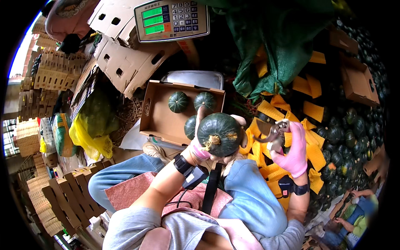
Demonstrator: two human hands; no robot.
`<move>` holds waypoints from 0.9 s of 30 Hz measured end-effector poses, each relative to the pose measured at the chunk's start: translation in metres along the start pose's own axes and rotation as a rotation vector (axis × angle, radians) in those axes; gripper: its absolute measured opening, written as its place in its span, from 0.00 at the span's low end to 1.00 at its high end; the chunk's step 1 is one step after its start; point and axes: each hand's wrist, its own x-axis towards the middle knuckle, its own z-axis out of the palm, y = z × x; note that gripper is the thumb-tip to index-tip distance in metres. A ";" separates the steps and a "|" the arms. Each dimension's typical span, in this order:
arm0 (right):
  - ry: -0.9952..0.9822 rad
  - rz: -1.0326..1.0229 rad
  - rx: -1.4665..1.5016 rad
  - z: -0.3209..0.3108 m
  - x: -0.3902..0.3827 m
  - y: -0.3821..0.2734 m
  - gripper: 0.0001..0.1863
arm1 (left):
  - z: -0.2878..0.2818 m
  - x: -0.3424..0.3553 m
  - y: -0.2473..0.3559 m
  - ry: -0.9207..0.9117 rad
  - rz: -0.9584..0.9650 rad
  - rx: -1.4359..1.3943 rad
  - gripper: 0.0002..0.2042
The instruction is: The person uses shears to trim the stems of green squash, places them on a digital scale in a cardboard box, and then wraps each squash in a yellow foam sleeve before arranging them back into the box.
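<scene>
A round dark green kabocha squash (227, 125), its corky stem end turned up toward me, rests in my left hand (199, 150). The gloved fingers of that hand wrap round its sides, one of them pointing forward. My right hand (296, 150), in a pink glove, is closed around metal pruning shears (273, 134), held to the right of the squash and apart from it. Just beyond my left hand sits an open cardboard box (162, 121). Inside are a striped squash (178, 102), another beside it (204, 100), and a third (190, 127) partly hidden by the held one.
A scale display (171, 21) stands beyond the box. Yellow foam sleeves (314, 154) lie scattered at right, below a green sack (271, 46). Farther right, squashes (346, 133) are heaped around an empty carton (358, 81). Stacked cartons (62, 200) line the left. Another person (354, 221) sits lower right.
</scene>
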 end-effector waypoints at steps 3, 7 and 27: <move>-0.115 0.307 0.650 0.002 0.015 -0.028 0.25 | 0.021 -0.001 -0.006 0.209 0.027 0.101 0.47; -0.358 0.542 1.057 0.022 0.035 -0.052 0.24 | 0.005 -0.017 -0.012 0.254 0.041 0.058 0.43; -0.246 0.276 0.549 0.010 0.019 0.009 0.36 | 0.016 0.025 -0.021 0.492 0.072 0.131 0.32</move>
